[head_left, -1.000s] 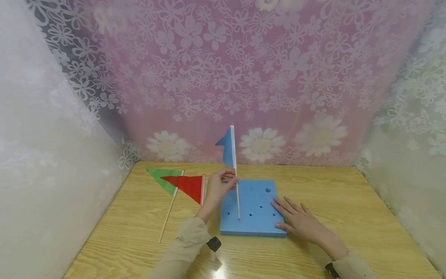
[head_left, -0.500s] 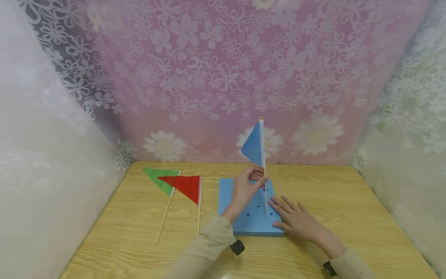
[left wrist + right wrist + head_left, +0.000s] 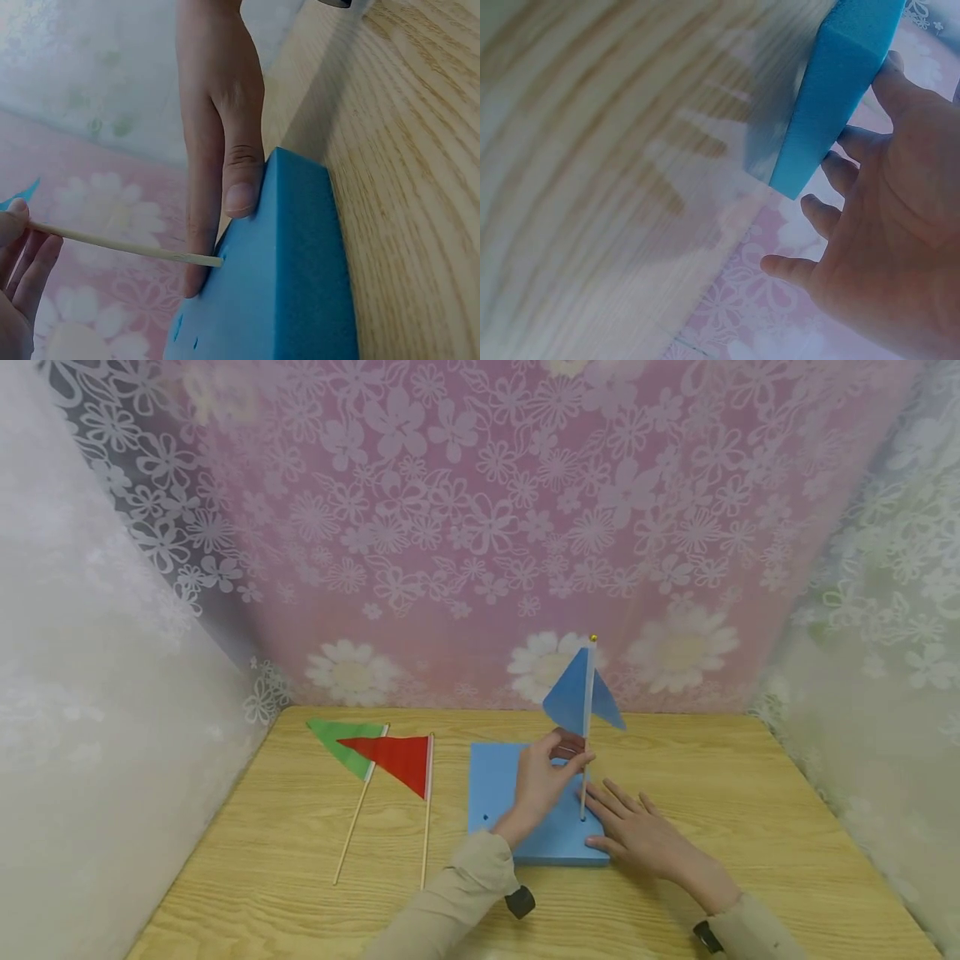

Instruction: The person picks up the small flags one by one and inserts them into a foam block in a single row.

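Note:
A blue pennant flag (image 3: 570, 697) on a thin wooden stick stands nearly upright, its stick pinched between thumb and fingers of my left hand (image 3: 542, 781). The stick's lower tip (image 3: 214, 261) is at a small hole near the right edge of a blue foam board (image 3: 495, 777); whether it has gone in, I cannot tell. My right hand (image 3: 652, 843) rests with fingers spread on the board's right edge, thumb (image 3: 241, 187) on its top face. In the right wrist view, the fingers of that hand (image 3: 900, 202) lie along the board's side (image 3: 825, 105). My left forearm hides part of the board.
On the wooden table (image 3: 262, 843) left of the board lie a red pennant flag (image 3: 401, 764) and a green pennant flag (image 3: 341, 743), the red one overlapping the green. A pink flowered cloth (image 3: 450, 568) hangs behind the table, with pale walls at both sides.
My left hand has carried the blue flag rightward across the board, then lowered its stick to the hole near the right edge. My right hand has stayed on the board.

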### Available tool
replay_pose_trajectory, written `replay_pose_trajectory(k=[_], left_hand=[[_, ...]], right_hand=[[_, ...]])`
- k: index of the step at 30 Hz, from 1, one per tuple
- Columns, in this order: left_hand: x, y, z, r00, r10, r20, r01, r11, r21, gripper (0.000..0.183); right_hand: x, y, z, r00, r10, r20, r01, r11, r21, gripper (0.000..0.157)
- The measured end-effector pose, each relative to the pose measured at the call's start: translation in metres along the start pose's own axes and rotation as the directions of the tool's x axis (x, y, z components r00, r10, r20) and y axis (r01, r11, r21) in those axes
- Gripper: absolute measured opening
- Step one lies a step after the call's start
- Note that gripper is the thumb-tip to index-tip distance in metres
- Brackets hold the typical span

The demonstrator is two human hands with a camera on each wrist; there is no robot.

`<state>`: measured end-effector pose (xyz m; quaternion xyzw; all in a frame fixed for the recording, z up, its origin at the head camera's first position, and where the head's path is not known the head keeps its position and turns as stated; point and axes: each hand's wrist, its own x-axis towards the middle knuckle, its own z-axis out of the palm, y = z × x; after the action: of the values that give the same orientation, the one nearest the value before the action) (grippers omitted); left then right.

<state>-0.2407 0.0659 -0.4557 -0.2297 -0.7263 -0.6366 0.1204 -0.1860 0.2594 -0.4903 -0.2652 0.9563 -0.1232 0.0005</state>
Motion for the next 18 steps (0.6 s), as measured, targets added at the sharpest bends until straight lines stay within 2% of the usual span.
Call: replay_pose_trajectory(k=[9,18], left_hand=[[-0.0036,-0.004,0.0023,0.999,0.004,0.041,-0.007,0.997,0.073,0.015],[-0.0093,-0.0054,0.0035,0.997,-0.025,0.078,0.013,0.989,0.15,0.015]], right_hand=[[0.0001,0.0015,-0.0001,1.0,-0.007,0.008,0.007,1.0,0.009,0.073],[-0.0004,0.0001,-0.0011,0.999,0.008,0.042,-0.008,1.0,0.003,0.073]])
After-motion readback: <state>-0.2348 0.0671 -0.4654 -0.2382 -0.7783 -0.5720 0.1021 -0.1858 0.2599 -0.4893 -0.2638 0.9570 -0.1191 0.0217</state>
